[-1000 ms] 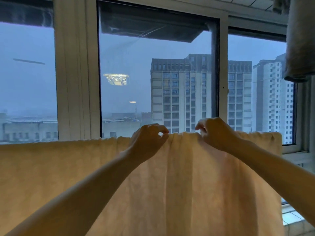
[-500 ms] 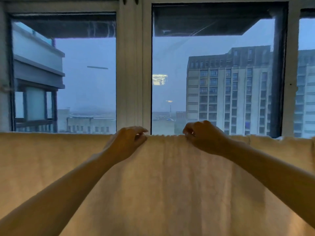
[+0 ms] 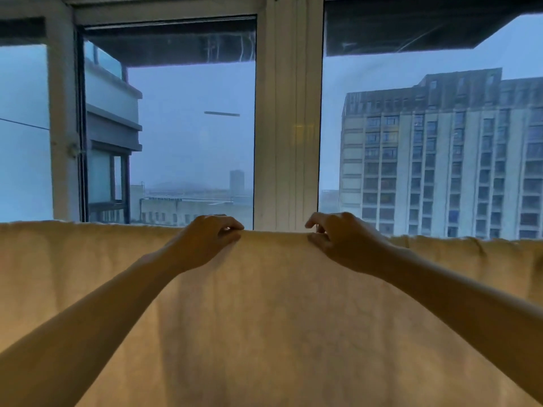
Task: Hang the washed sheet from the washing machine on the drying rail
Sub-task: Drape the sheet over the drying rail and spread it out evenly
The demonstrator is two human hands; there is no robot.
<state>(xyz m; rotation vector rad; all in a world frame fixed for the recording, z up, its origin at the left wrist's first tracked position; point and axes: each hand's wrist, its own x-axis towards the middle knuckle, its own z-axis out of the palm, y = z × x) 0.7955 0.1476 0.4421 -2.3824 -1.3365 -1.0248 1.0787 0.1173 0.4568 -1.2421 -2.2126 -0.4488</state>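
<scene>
- The left hand (image 3: pixel 205 242) pinches the top fold of the sheet (image 3: pixel 276 318), with its fingers curled over the far side and its thumb against the near face.
- The right hand (image 3: pixel 343 245) clamps the same fold a little way along. Its fingers hook the edge and its thumb sits beneath.
- Between the two grips the cloth lies flat and fairly taut.
- The sheet is draped over its top line and falls below both grips, out of view. The drying rail is hidden under the fold, and I judge it runs just beneath the fingers.
- Outward of the left grip the edge runs level. Outward of the right grip it puckers and sags slightly, so the spreading looks unfinished there.
- How much cloth hangs on the far side of the grips cannot be seen. If it is much less than on the near side, the wet weight could drag the sheet off once both hands let go.
- Pulling the grips apart too hard could slide the fold along the rail and bunch it beyond either hand instead of smoothing it.
- The window frame (image 3: pixel 289 127) stands behind the grips. Cloth pushed too far over might press damp against it.
</scene>
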